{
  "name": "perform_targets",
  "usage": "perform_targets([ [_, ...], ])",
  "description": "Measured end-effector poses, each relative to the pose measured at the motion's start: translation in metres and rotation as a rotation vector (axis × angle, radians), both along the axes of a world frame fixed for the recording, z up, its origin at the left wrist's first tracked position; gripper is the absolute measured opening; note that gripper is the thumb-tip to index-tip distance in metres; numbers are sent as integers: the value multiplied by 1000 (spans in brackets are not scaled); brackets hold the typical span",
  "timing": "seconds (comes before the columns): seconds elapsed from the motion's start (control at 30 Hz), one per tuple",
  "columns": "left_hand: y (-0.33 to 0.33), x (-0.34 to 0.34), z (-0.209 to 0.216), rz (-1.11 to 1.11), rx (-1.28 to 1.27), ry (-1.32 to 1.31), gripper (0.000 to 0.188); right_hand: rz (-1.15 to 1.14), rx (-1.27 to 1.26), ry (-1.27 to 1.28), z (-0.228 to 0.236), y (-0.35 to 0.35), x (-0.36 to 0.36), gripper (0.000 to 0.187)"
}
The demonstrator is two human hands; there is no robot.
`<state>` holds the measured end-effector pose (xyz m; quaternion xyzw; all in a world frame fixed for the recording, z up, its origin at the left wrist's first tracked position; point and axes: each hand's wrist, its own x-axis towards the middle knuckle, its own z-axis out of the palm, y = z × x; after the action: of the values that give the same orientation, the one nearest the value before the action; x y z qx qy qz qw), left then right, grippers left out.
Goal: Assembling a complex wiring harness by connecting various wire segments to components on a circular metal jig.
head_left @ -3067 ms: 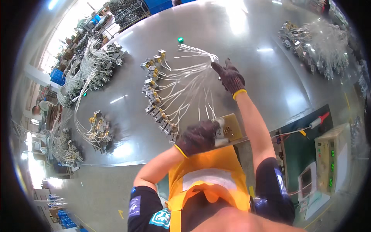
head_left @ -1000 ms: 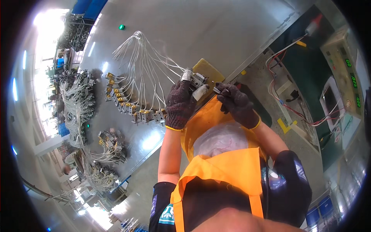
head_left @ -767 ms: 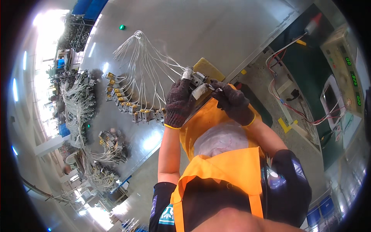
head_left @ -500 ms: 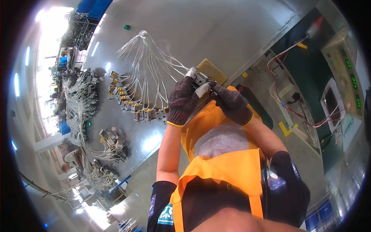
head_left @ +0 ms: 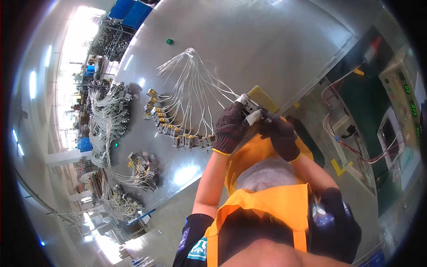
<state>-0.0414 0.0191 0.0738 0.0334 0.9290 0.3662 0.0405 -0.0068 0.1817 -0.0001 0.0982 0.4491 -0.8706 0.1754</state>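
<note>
My left hand (head_left: pixel 230 127), in a dark knitted glove with white-wrapped fingertips, grips a small silver metal block (head_left: pixel 251 105) from which white wires lead away. Against the near side of that block are the curled fingers of my gloved right hand (head_left: pixel 281 135); what they pinch is hidden. Under the block lies a yellowish pad (head_left: pixel 265 98) at the table's edge. To the left, a curved row of similar silver-and-yellow metal blocks (head_left: pixel 165 128) rests on the metal table, their white wires (head_left: pixel 190 52) gathered into one bundle farther off.
The grey metal table (head_left: pixel 249 40) spreads ahead, with a small green object (head_left: pixel 169 42) on it. More wired blocks (head_left: pixel 142 171) are heaped at left, beside a large pile (head_left: pixel 109 120). At right stand an instrument with green digits (head_left: pixel 400 84) and loose red and white cables (head_left: pixel 331 129).
The whole view has shifted, so everything appears lower and farther right. Both hands stay at the metal block, my right fingers slightly changed in position against it.
</note>
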Motion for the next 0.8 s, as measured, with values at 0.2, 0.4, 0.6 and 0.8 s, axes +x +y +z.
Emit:
perform_targets([
  [0.2,12,-4,1,54,-149,68,60,-200,119,238,16,-3,-2,26],
  [0.4,10,-5,-8,37,-146,99,61,-129,-190,39,17,5,-1,31],
  [0.6,20,-1,4,121,-229,31,64,-80,312,511,1,13,-9,33],
  [0.8,31,1,14,175,-277,6,65,-25,-90,260,6,21,-12,31],
])
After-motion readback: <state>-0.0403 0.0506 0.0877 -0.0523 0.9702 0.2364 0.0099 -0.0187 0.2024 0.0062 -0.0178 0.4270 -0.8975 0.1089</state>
